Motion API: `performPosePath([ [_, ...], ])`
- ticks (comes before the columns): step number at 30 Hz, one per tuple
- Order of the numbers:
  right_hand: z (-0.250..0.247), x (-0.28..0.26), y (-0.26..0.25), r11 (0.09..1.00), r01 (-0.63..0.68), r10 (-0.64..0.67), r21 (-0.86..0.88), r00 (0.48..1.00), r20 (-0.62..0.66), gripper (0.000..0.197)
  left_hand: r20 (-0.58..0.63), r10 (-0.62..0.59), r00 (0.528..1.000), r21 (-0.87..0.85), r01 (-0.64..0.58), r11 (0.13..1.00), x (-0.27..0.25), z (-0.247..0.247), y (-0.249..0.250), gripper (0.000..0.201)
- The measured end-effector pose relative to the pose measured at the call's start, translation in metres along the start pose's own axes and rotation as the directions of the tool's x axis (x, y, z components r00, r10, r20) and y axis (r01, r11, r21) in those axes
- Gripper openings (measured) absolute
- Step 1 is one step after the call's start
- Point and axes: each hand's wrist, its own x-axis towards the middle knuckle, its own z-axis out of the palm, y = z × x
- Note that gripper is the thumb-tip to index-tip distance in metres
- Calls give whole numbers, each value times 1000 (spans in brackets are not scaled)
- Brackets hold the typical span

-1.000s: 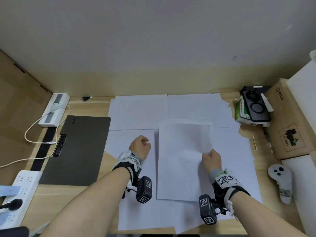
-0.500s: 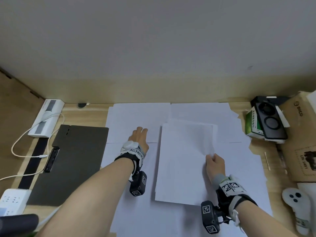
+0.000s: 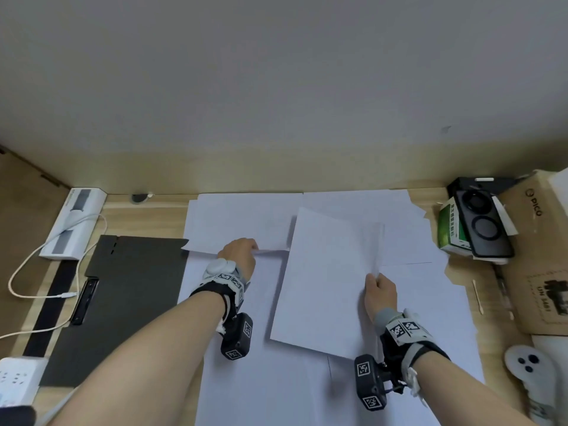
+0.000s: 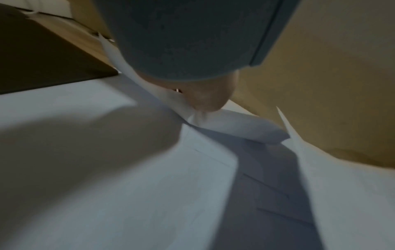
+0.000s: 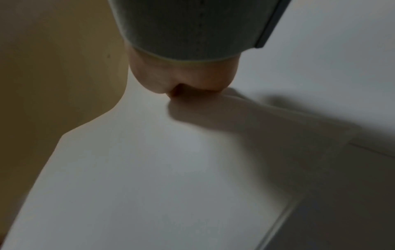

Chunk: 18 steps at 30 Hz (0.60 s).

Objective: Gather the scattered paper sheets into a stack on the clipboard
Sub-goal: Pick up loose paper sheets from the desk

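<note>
Several white paper sheets [image 3: 430,302] cover the wooden desk. A dark clipboard [image 3: 123,302] lies bare at the left, its clip on the left edge. My right hand [image 3: 376,285] pinches the right edge of a lifted sheet [image 3: 325,281], which curls up at the hand; the right wrist view shows that sheet [image 5: 171,169] pinched under the hand [image 5: 181,84]. My left hand [image 3: 242,253] pinches the near edge of the far-left sheet [image 3: 239,222], raised a little off the desk; the left wrist view shows the hand [image 4: 203,99] on that edge [image 4: 235,126].
A white power strip [image 3: 73,222] with a cable and a second strip [image 3: 15,379] lie left of the clipboard. At the right stand a green box [image 3: 451,229] with a dark case, a cardboard box [image 3: 538,272] and a white controller [image 3: 531,373].
My left hand reached forward from the near-left sheet to the far-left sheet and took hold of its near edge. My right hand kept its pinch; the lifted sheet tilted slightly.
</note>
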Motion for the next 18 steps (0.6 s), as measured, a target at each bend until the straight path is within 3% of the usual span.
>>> performPosePath([
  [3,-7,-3,0,999,14,-14,-41,1000,-5,35,-155,-38,987,-113,20,993,-12,0,-4,36],
  [7,-22,-9,4,996,21,-23,-87,999,-21,33,-355,-8,935,-203,-68,977,-20,-1,-8,29],
  [14,-53,-23,20,972,-74,61,-221,996,-67,35,-450,-32,893,-445,-192,875,-50,-1,2,21],
  [18,-64,-33,31,968,-90,88,-235,996,-16,28,-503,108,858,-422,-353,835,-62,2,22,25],
])
